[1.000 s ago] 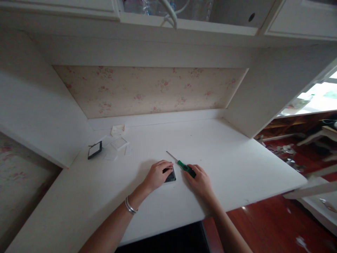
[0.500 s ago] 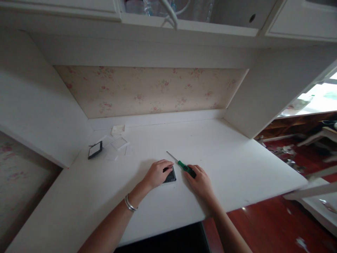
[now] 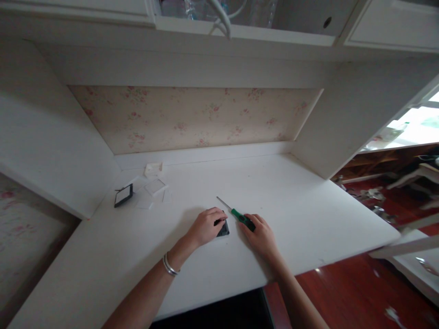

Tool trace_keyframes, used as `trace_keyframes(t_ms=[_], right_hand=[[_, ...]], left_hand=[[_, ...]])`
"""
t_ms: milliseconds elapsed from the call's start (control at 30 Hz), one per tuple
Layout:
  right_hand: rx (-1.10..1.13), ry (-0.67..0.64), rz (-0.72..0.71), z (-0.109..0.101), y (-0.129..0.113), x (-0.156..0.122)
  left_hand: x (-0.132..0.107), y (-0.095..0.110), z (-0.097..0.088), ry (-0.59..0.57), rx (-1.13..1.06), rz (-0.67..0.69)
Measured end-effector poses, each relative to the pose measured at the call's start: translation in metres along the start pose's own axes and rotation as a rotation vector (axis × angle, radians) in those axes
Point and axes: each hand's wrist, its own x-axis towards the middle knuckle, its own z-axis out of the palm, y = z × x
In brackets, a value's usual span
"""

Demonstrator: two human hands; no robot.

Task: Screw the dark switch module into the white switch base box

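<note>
My left hand (image 3: 205, 226) rests on the white desk (image 3: 302, 214) with its fingers curled over a small dark flat square part (image 3: 223, 229), pressing and gripping its edge. My right hand (image 3: 259, 235) lies just right of it, fingers closed around the dark end of a green-handled screwdriver (image 3: 240, 216). The screwdriver's thin metal shaft points up and left across the desk, away from me. A bracelet is on my left wrist.
At the desk's back left lie a small black-framed panel (image 3: 123, 195) and several clear or white flat pieces (image 3: 155, 186). A floral wall panel (image 3: 192, 116) backs the alcove, with cabinets overhead. The red wooden floor (image 3: 346, 292) shows past the desk's front right edge.
Almost nothing has moved. My left fingers have shifted slightly on the dark square part; the right hand and screwdriver stay where they were.
</note>
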Motion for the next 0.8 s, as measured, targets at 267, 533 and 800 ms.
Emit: trace_keyframes(t_ms=[267, 533, 800], right_hand=[[0.002, 0.008, -0.006, 0.0006, 0.0004, 0.0011], [0.005, 0.006, -0.008, 0.0013, 0.0024, 0.0009], [0.002, -0.001, 0.003, -0.0007, -0.0004, 0.0006]], left_hand=[[-0.0009, -0.0015, 0.0012, 0.035, 0.004, 0.003], [-0.0037, -0.0024, 0.0020, 0.030, 0.042, 0.008], [-0.0024, -0.0010, 0.0046, 0.074, 0.044, -0.045]])
